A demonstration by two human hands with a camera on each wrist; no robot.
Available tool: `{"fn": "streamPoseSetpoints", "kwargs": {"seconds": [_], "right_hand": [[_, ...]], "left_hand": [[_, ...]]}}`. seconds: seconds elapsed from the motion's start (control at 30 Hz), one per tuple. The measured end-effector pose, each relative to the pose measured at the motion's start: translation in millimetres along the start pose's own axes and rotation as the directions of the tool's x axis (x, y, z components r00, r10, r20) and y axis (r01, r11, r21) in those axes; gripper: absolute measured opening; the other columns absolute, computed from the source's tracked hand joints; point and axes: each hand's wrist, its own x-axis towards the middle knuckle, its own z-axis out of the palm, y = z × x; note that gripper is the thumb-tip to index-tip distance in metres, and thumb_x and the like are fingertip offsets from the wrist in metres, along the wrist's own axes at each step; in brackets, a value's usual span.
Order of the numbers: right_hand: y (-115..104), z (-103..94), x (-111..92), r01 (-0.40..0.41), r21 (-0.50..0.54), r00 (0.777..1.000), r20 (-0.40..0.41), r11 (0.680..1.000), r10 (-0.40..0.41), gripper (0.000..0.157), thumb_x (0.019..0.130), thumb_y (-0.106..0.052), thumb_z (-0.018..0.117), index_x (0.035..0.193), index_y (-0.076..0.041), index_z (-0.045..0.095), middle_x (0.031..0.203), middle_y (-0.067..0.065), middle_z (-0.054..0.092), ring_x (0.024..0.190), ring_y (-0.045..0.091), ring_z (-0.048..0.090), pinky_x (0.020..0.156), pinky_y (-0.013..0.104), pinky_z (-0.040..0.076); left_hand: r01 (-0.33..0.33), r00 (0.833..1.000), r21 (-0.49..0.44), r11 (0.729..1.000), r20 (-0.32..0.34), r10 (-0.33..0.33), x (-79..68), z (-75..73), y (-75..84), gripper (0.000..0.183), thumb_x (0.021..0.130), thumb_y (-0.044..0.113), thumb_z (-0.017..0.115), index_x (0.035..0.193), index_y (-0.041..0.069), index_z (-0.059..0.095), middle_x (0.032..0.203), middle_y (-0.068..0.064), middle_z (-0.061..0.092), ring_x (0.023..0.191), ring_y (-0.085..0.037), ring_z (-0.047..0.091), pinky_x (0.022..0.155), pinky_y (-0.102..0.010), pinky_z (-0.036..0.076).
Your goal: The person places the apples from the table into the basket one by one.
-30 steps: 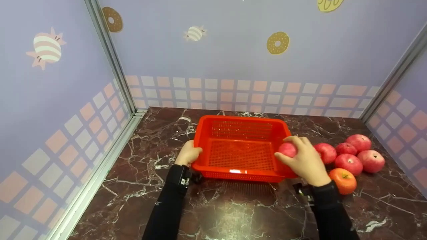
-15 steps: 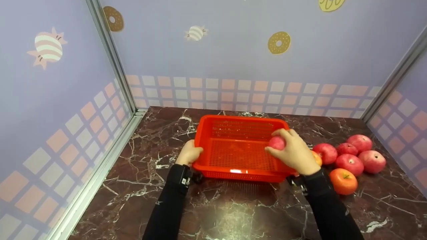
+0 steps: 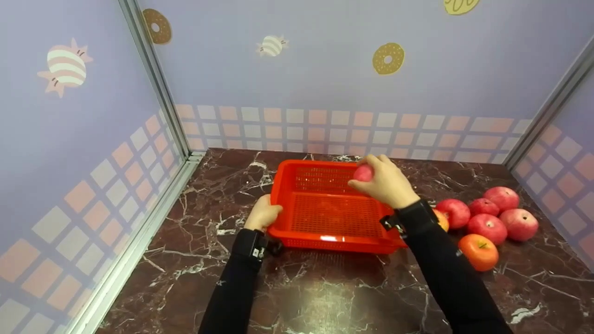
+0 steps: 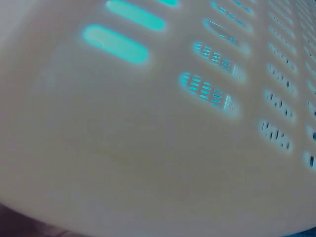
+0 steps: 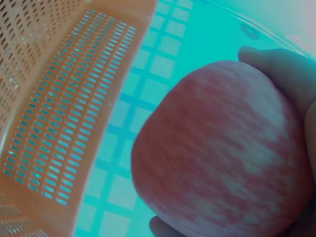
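A red plastic basket (image 3: 320,241) with slotted walls and floor stands on the dark marbled table. My left hand (image 3: 263,213) grips its left rim, thumb over the edge. In the left wrist view the basket's perforated wall (image 4: 128,138) fills the picture and hides the fingers. Above the basket's back right part, my right hand (image 3: 387,183) holds a pinkish-red apple (image 3: 363,173) between thumb and fingers. Seen from the right wrist, that apple (image 5: 222,153) is large and streaked, with the basket (image 5: 69,98) to its left.
Right of the basket sits a group of several red apples (image 3: 487,228). An orange-red apple (image 3: 479,252) lies at the group's front, and another yellowish one (image 3: 441,220) shows partly behind the right sleeve. Patterned panels (image 3: 287,83) stand at the back and sides.
My right hand has carried the apple left and away from me, from the basket's right rim to over its back right part. The left hand and the basket have stayed put.
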Motion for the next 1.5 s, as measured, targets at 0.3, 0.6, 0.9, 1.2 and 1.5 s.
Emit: {"fn": "streamPoseSetpoints", "kwargs": {"seconds": [0.3,0.6,0.9,1.2,1.5], "right_hand": [[1,23.5,22,0.012,-0.018,0.999,0.043,1.0,-0.011,0.058,0.083,-0.043,0.08,0.129,-0.013,0.062,0.118,0.017,0.059,0.097,0.034,0.063,0.079,0.045,0.056],[9,46.8,33,0.026,-0.053,0.993,0.118,0.998,-0.02,0.058,0.084,-0.043,0.08,0.129,-0.011,0.061,0.124,0.018,0.059,0.109,0.038,0.064,0.086,0.048,0.055],[25,66.2,36,0.095,-0.104,0.979,0.19,0.99,-0.074,0.057,0.082,-0.041,0.082,0.125,-0.009,0.063,0.116,0.018,0.06,0.091,0.032,0.063,0.079,0.045,0.054],[34,77.9,36,0.116,-0.163,0.955,0.288,0.98,-0.066,0.059,0.08,-0.041,0.085,0.124,-0.008,0.063,0.115,0.02,0.059,0.094,0.035,0.063,0.081,0.047,0.054],[42,84.5,38,0.116,-0.158,0.929,0.367,0.981,-0.051,0.065,0.074,-0.039,0.09,0.124,-0.008,0.061,0.115,0.021,0.058,0.093,0.032,0.061,0.084,0.047,0.055]], "left_hand": [[0.028,1.0,-0.011,1.0,0.003,-0.028,-1.3,-0.6,0.8,0.041,0.086,-0.006,0.048,0.126,-0.014,0.054,0.124,-0.033,0.061,0.105,-0.042,0.068,0.083,-0.045,0.061],[0.026,1.0,-0.004,1.0,0.003,-0.026,-1.7,-0.6,0.6,0.041,0.087,-0.005,0.049,0.126,-0.013,0.056,0.123,-0.033,0.062,0.104,-0.042,0.069,0.083,-0.044,0.061],[0.005,1.0,0.003,1.0,-0.005,-0.005,-1.1,-0.5,1.0,0.038,0.085,-0.006,0.049,0.122,-0.013,0.056,0.116,-0.029,0.063,0.099,-0.039,0.069,0.075,-0.039,0.059],[0.016,1.0,-0.007,1.0,-0.004,-0.016,-0.4,0.0,0.7,0.04,0.085,-0.007,0.049,0.124,-0.014,0.055,0.12,-0.032,0.062,0.102,-0.042,0.068,0.08,-0.044,0.061],[0.019,1.0,-0.026,0.999,0.0,-0.019,0.4,0.9,1.8,0.042,0.084,-0.007,0.048,0.125,-0.014,0.054,0.122,-0.033,0.061,0.103,-0.043,0.068,0.082,-0.045,0.061]]}}
